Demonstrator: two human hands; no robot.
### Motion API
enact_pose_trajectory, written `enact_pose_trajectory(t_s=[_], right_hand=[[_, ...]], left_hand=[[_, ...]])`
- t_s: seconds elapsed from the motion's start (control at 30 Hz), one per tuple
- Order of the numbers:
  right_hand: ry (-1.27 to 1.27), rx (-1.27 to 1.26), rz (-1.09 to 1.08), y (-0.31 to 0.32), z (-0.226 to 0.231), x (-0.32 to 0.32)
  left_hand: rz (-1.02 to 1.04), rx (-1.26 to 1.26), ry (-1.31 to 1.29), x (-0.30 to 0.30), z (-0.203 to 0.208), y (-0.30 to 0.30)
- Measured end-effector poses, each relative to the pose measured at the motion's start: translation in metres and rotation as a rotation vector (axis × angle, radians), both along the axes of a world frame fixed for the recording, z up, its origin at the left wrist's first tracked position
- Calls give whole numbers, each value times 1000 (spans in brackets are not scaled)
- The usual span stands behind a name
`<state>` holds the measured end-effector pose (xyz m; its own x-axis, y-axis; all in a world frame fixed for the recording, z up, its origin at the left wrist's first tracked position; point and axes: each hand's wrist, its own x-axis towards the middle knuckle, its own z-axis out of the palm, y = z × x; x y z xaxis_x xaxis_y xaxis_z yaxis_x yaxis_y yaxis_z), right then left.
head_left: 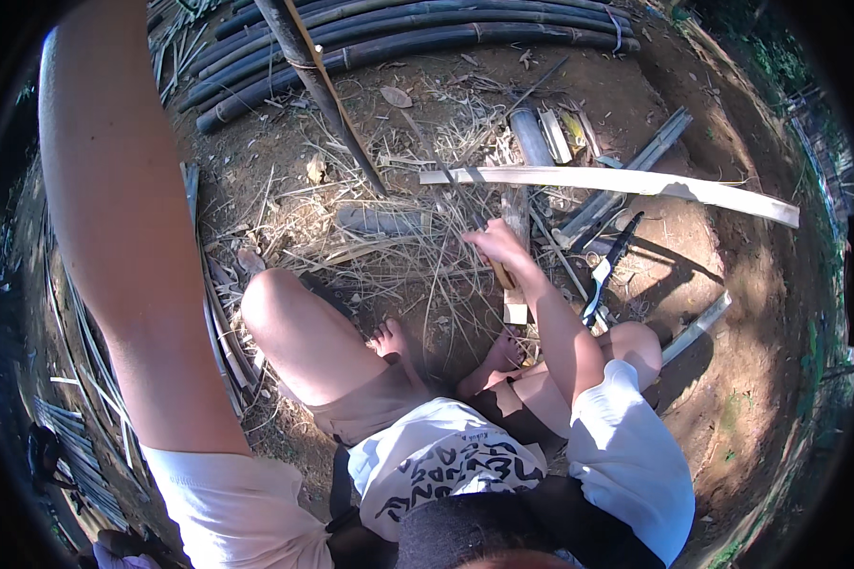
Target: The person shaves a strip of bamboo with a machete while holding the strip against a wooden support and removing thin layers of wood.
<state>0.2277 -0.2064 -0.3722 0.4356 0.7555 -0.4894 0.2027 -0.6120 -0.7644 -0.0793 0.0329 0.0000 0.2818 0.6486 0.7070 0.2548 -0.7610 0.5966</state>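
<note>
Between the knees [273, 292], a hand could pass above the bamboo shavings [417, 258]. Ahead, the slanting dark pole [325, 92] bars the left, and a long pale strip [626, 180] crosses just beyond the right hand [498, 245].

The head view looks steeply down from the person's head, facing past the white shirt [427, 450] and knees [280, 302] to the ground [617, 90] ahead (a wide fisheye, bowing edges toward its rim), near enough that the left arm [133, 190] looms large.
</note>
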Motion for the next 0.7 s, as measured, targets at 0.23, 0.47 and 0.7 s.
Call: enact_pose_trajectory(t_s=[0.23, 0.47, 0.7], right_hand=[[-150, 125, -178, -20, -21, 41], [-347, -23, -164, -34, -39, 9], [-374, 166, -121, -23, -66, -17]], left_hand=[[-52, 0, -118, 12, 43, 16], [-89, -51, -242, -11, 57, 16], [-168, -13, -358, -17, 80, -10]])
